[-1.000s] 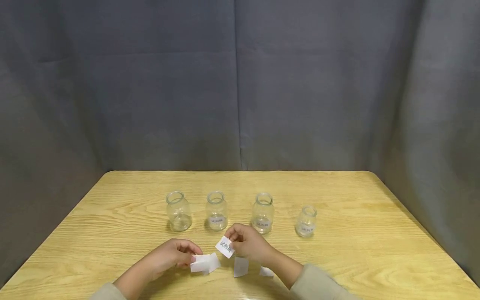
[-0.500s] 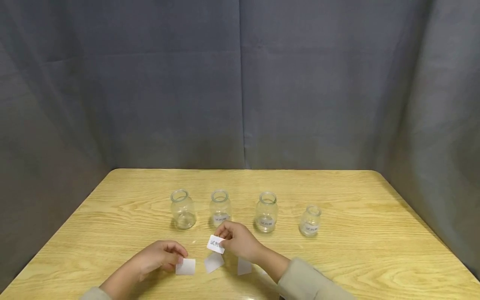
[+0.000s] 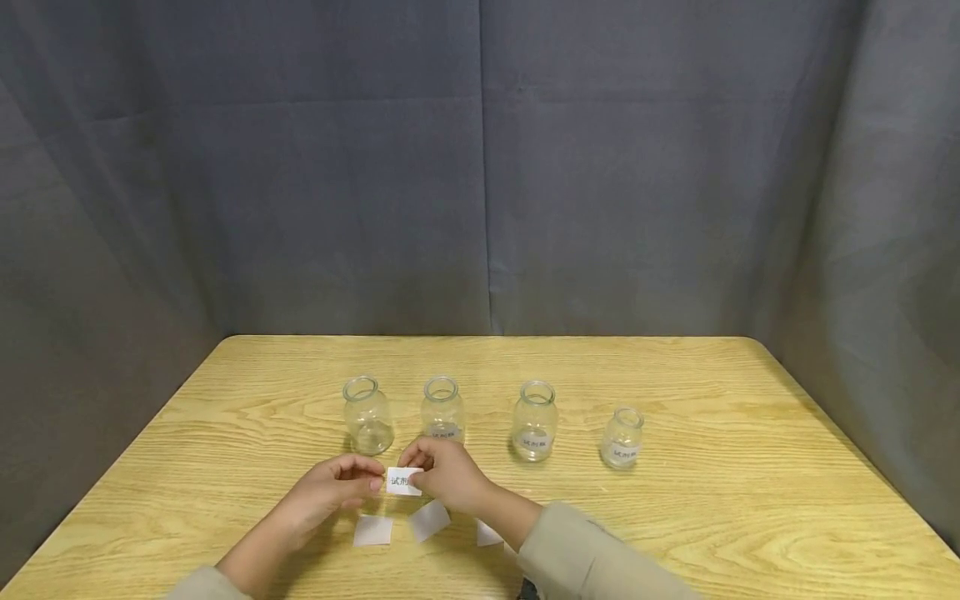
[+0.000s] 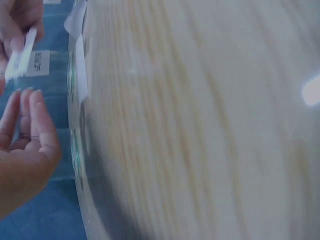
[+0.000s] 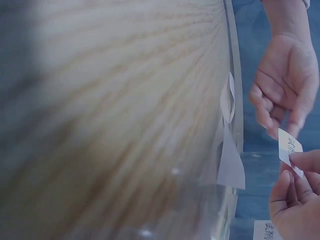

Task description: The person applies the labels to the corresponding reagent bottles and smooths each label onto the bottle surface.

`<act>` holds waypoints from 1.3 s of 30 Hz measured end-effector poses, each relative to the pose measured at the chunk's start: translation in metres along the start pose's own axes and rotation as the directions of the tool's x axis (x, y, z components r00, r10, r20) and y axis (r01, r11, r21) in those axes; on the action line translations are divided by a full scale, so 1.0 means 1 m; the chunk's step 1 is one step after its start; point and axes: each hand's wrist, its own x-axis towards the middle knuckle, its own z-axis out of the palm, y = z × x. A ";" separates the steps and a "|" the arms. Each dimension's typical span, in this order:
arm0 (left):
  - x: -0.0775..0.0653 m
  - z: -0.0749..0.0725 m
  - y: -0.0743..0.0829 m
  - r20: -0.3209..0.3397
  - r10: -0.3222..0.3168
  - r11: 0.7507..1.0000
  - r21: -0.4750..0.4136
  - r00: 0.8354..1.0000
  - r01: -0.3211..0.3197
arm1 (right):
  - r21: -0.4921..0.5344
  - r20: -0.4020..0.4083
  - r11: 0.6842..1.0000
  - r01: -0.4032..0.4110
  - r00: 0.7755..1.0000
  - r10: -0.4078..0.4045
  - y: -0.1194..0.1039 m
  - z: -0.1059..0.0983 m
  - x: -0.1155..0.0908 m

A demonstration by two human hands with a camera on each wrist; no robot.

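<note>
A small white label point(image 3: 399, 481) with dark handwritten characters is pinched between the thumb and fingers of my right hand point(image 3: 450, 475), in front of the jars. My left hand point(image 3: 322, 492) has its fingertips right at the label's left edge. In the right wrist view, the left hand's fingers are loosely extended beside the label point(image 5: 285, 140). An unlabelled glass jar point(image 3: 367, 412) stands behind the hands at the left. Right of it is a jar point(image 3: 442, 407) bearing a similar label, partly hidden by my right hand.
Farther right stand another labelled jar point(image 3: 536, 417) and a smaller labelled jar point(image 3: 622, 437). Pieces of white paper lie near the front: a left one point(image 3: 372, 531), a tilted middle one point(image 3: 430, 521), and one point(image 3: 489, 533) partly behind my right forearm.
My right hand has carried the label leftward and turned it level. The left hand has let go of a white paper piece, which lies on the table, and moved up to the label.
</note>
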 end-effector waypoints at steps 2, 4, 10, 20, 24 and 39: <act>0.002 0.003 0.001 -0.030 0.019 1.000 -0.014 0.999 -0.020 | 0.002 -0.013 1.000 0.001 1.000 -0.001 0.001 0.003 0.004; 0.004 0.005 0.002 -0.058 0.029 0.999 -0.015 0.998 -0.030 | 0.003 -0.028 1.000 0.005 1.000 -0.005 0.002 0.005 0.007; 0.008 0.003 0.000 -0.107 0.023 0.999 -0.026 0.994 -0.026 | 0.012 -0.062 0.999 0.031 0.998 -0.030 0.002 0.012 0.015; 0.006 -0.008 -0.005 -0.230 0.018 0.999 -0.026 0.973 -0.025 | 0.060 -0.183 0.998 -0.007 0.983 0.018 0.003 0.026 0.023; 0.008 -0.009 -0.007 -0.275 0.007 0.999 -0.034 0.962 -0.018 | 0.055 -0.217 0.999 0.002 0.976 0.010 0.007 0.032 0.030; 0.019 -0.003 0.002 -0.500 0.001 0.983 0.162 0.866 0.092 | -0.070 -0.318 0.991 -0.116 0.944 0.088 -0.003 0.042 0.046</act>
